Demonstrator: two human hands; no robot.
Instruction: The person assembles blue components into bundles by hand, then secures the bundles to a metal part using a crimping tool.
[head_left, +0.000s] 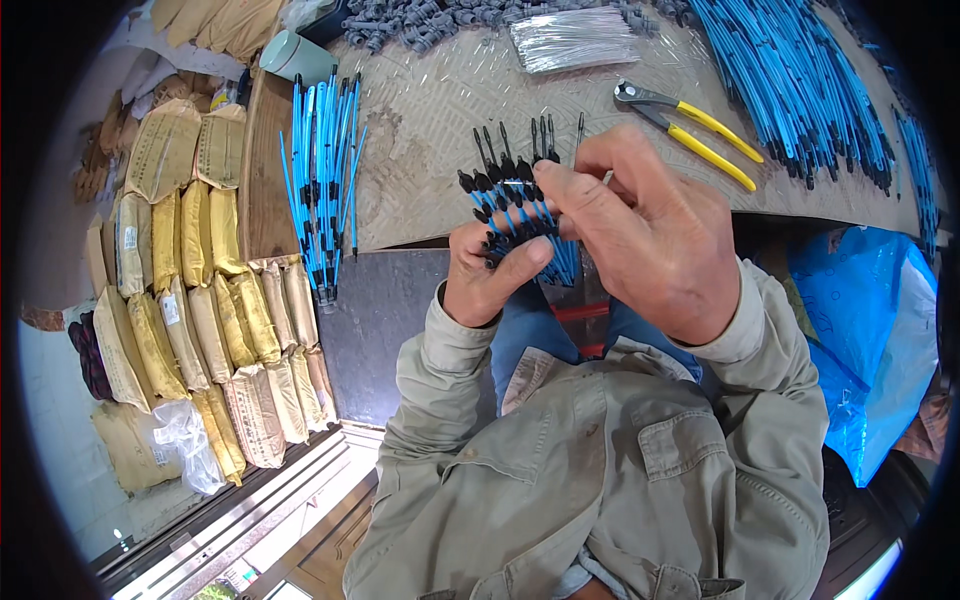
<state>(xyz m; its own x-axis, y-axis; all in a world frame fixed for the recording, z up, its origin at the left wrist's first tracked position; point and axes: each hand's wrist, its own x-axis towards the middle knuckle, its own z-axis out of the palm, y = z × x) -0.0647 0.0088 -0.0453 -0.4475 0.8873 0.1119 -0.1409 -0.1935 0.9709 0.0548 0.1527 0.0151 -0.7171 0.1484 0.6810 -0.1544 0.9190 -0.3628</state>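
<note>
My left hand point(484, 276) is wrapped round a bundle of thin blue rods with black fittings point(505, 190), above my lap at the table's near edge. Black tips fan out upward past the fingers. At the bundle's upper right side, my right hand point(665, 235) is closed in a pinch, thumb and forefinger against the black fittings. What lies between those fingertips is hidden. A small silvery glint, perhaps wire, shows across the black fittings. Beyond the right hand lie end-cutting pliers with yellow handles point(712, 150), jaws toward the far left.
A large pile of blue rods point(790, 90) fills the table's far right; a smaller bunch point(322, 190) lies at left. Silver wire pieces point(575, 40) and grey fittings point(420, 22) sit at the back. Brown packets point(205, 330) stack left; a blue plastic bag point(865, 330) hangs right.
</note>
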